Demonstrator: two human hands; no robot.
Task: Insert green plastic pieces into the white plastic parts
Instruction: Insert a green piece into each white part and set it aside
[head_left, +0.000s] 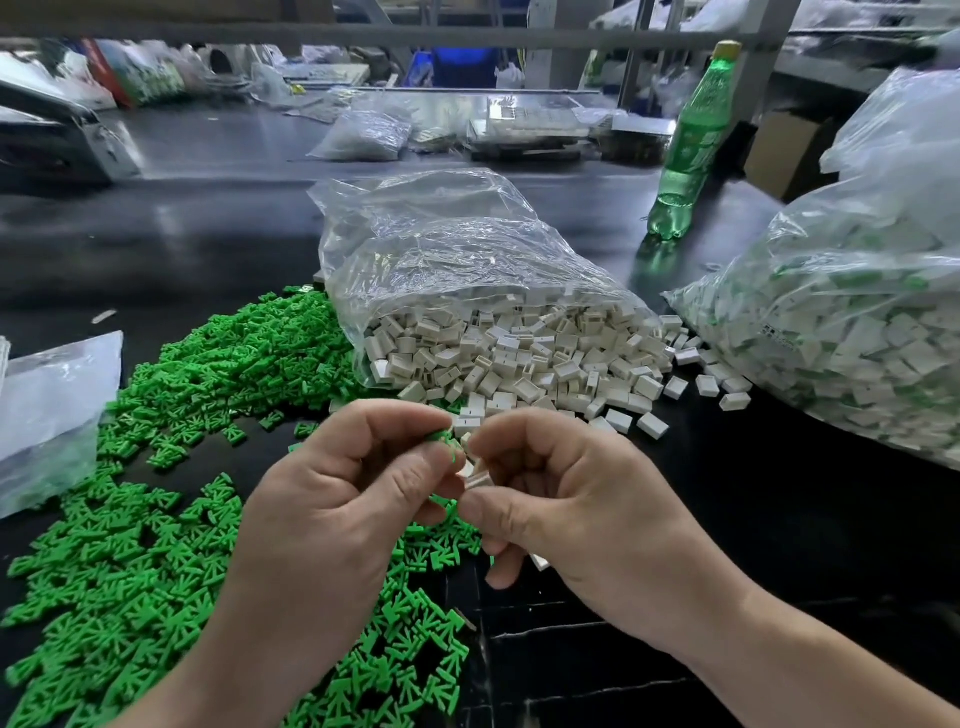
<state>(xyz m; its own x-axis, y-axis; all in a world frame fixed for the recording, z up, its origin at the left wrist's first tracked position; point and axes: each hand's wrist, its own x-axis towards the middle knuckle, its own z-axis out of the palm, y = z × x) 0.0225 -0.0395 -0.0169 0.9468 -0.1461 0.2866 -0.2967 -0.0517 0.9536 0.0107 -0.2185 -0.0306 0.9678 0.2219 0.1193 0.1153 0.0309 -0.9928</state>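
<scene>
Honestly, this fit could easily go crooked

That bag of white parts (467, 270) spills just beyond the grip, and the green pile (156, 545) sits under and left of it. Meanwhile the left hand (332, 509) pinches a green piece (442, 435) and the right hand (582, 514) pinches a white part (480, 478), nearly meeting; pushed skewed, it'd jam or drop into the pile.

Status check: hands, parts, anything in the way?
Left hand pinches green piece. Right hand holds white part. Seating hidden by fingers. Nothing blocking.
</scene>
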